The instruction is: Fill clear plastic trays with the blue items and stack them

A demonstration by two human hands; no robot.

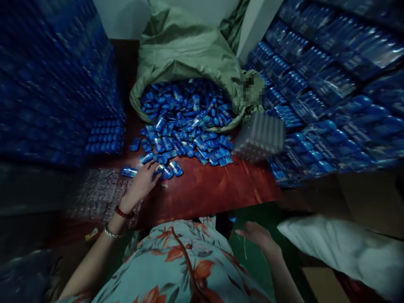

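A: Where was the left hand?

B: On the red table, fingers spread loosely over the near edge of the blue packet pile. Fingertips touched a couple of loose packets; nothing was gripped.

A: Right hand?

B: Below the table edge, over the green floor. It was open, palm down and empty.

A: Source of the pile?

B: It spilled from the green sack lying open at the back of the table. Most packets sat in the sack mouth, the rest fanned toward the person.

A: Anything else nearby?

B: A clear blister tray lay under the left wrist, and another clear tray tilted right of the pile. Stacked filled blue trays flanked both sides, and a white bag sat lower right. The picture was blurred, so I couldn't read the packet print.
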